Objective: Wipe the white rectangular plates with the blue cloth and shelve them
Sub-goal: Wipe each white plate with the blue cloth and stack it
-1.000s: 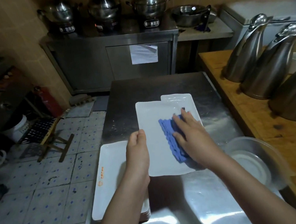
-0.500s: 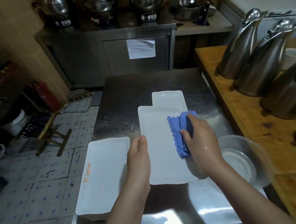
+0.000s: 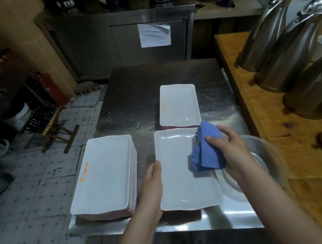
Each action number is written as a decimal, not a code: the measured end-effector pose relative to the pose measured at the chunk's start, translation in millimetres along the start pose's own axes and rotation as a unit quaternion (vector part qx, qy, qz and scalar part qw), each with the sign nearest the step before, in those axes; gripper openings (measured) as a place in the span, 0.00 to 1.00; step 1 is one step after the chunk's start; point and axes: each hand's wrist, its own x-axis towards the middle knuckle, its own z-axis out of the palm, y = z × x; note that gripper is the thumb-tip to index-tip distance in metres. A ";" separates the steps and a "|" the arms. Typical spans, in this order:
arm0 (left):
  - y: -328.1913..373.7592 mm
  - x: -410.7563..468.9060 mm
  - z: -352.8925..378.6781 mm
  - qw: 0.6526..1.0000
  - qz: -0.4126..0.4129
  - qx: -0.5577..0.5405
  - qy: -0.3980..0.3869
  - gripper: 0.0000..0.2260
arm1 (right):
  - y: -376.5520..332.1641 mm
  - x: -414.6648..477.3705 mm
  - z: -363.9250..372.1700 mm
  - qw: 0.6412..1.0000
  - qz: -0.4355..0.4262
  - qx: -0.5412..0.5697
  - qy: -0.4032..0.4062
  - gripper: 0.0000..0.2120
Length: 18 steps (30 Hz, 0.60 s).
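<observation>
I see the left hand (image 3: 152, 177) gripping the left edge of a white rectangular plate (image 3: 176, 174) near the steel counter's (image 3: 130, 88) front edge. The right hand (image 3: 232, 148) holds the bunched blue cloth (image 3: 208, 150) against the plate's right rim. A plate stack (image 3: 105, 176) occupies the front-left corner, a smaller stack (image 3: 178, 105) sits behind. A clear bowl (image 3: 266, 160) crowds the right edge.

A white rectangular plate (image 3: 182, 171) lies flat at the counter's near edge — the bunched blue cloth (image 3: 207, 149) on its right rim (a taller stack (image 3: 105, 176) beside it, another stack (image 3: 178, 104) behind).
</observation>
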 end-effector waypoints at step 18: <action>-64.2 57.6 -8.7 0.991 -0.002 0.134 0.020 0.08 | 37.8 1.3 -10.2 0.993 0.092 0.048 -0.061 0.17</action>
